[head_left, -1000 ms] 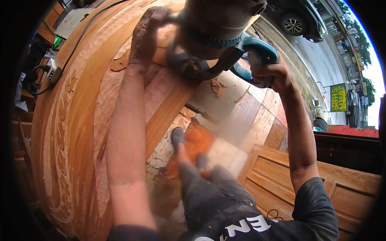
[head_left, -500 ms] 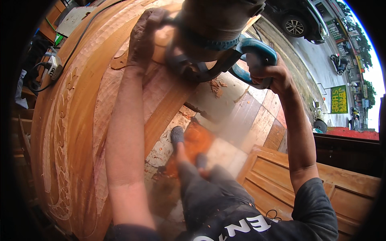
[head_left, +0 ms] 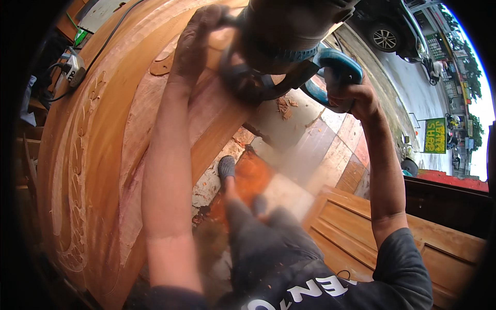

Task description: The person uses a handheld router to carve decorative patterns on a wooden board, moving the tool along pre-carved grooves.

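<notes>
My left hand (head_left: 194, 49) is closed around a dark side knob of a large dark-and-teal power tool (head_left: 287, 44), which shows too partly to name its kind. At the tool's right, my right hand (head_left: 361, 97) wraps around its teal D-shaped handle. Under the tool's left part lies a big wooden panel (head_left: 111, 170) with carved scrollwork along its left side and rough, pale hollowed areas. Blur and shadow hide the tool's underside and where it meets the wood. My left forearm crosses above the panel.
A white power strip (head_left: 75, 71) with a black cord (head_left: 111, 39) sits at the panel's left. Wood shavings (head_left: 284, 107) and orange dust (head_left: 252, 173) lie on the tiled floor around my feet. A panelled wooden door (head_left: 341, 227) is at lower right; a parked car (head_left: 385, 31) stands beyond.
The tool and both hands have shifted slightly to the right in the picture. The panel and street scene have also moved a little in view. Both grips stay the same.
</notes>
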{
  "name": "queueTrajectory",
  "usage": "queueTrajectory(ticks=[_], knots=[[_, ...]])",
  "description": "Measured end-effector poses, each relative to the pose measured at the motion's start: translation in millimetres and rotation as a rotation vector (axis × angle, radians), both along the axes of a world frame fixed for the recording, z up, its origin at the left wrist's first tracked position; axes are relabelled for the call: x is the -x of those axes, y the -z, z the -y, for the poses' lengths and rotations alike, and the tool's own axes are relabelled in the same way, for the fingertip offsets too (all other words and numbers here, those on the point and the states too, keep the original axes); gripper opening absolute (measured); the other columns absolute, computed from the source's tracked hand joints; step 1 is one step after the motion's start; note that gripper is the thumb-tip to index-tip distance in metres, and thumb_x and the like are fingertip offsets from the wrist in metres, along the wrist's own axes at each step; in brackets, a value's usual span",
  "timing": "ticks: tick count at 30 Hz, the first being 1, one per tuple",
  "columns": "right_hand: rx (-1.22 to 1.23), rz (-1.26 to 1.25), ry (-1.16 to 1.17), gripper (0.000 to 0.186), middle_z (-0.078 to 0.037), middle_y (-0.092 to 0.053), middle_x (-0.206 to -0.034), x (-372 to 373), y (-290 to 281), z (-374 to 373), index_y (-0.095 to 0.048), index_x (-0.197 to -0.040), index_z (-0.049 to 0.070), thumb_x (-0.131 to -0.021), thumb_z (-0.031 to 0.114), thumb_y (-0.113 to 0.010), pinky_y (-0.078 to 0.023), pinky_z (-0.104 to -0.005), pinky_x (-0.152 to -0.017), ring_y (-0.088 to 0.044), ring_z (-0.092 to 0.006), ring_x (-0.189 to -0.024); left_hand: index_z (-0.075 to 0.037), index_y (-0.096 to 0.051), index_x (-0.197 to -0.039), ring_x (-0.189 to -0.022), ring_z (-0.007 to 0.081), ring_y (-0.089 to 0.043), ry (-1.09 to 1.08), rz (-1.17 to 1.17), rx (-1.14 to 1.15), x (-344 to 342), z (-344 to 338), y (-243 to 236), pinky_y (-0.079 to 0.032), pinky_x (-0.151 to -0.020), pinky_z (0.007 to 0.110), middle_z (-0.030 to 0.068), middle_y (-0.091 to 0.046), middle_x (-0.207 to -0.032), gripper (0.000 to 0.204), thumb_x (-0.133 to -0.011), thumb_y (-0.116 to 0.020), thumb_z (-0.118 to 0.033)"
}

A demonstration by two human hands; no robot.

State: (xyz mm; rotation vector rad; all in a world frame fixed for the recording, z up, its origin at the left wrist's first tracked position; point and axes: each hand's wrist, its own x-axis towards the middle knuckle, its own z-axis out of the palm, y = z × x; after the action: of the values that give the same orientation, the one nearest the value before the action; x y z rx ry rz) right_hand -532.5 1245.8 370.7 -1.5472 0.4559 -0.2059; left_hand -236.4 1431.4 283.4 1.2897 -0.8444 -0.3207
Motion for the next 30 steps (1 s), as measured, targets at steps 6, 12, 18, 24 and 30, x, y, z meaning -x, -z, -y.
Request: queueTrajectory(ticks=[6, 12, 18, 24, 30], knots=[[-0.082, 0.067, -0.126, 0.029, -0.002, -0.059, -0.074, -3, 6, 9, -0.067, -0.106, 0.001, -0.078, 0.006, -0.074, -0.042, -0.0274, -0.057, -0.053, -0.0110, -0.060, -0.003, -0.063, -0.131, -0.113, 0.0164, -0.063, 0.113, -0.124, 0.188, -11, 12, 4, -0.050, -0.104, 0.035, 0.0057, -0.068, -0.122, 0.044, -0.111, -0.054, -0.040], [-0.055, 0.052, -0.145, 0.025, -0.001, -0.055, -0.070, -6, 7, 6, -0.067, -0.105, 0.002, -0.081, 0.008, -0.073, -0.040, -0.0278, -0.056, -0.050, -0.0108, -0.059, -0.002, -0.062, -0.133, -0.117, 0.0181, -0.062, 0.098, -0.143, 0.202, -32, 9, 18, -0.048, -0.107, 0.037, 0.0068, -0.068, -0.125, 0.047, -0.109, -0.057, -0.042], [-0.049, 0.085, -0.086, 0.025, -0.003, -0.059, -0.068, -1, 6, 6, -0.069, -0.099, 0.000, -0.076, 0.008, -0.075, -0.043, -0.0273, -0.055, -0.055, -0.0120, -0.056, -0.005, -0.052, -0.143, -0.129, 0.0236, -0.059, -0.053, 0.342, 0.035, 0, 3, 4, -0.046, -0.112, 0.038, 0.0130, -0.061, -0.135, 0.043, -0.104, -0.054, -0.024], [0.043, 0.035, -0.118, 0.028, -0.004, -0.060, -0.065, -4, 4, 8, -0.069, -0.098, -0.002, -0.074, 0.010, -0.076, -0.042, -0.0272, -0.054, -0.055, -0.0117, -0.055, -0.004, -0.064, -0.131, -0.122, 0.0176, -0.059, -0.067, -0.007, 0.053, 18, -7, -18, -0.040, -0.115, 0.039, 0.0081, -0.067, -0.124, 0.052, -0.108, -0.051, -0.049], [0.048, 0.052, -0.116, 0.026, -0.005, -0.061, -0.065, -6, 4, 3, -0.070, -0.097, -0.002, -0.074, 0.010, -0.075, -0.042, -0.0281, -0.054, -0.055, -0.0124, -0.054, -0.006, -0.065, -0.126, -0.120, 0.0176, -0.060, -0.066, -0.028, 0.065, 20, -11, -19, -0.040, -0.115, 0.040, 0.0067, -0.067, -0.120, 0.047, -0.108, -0.051, -0.047]])
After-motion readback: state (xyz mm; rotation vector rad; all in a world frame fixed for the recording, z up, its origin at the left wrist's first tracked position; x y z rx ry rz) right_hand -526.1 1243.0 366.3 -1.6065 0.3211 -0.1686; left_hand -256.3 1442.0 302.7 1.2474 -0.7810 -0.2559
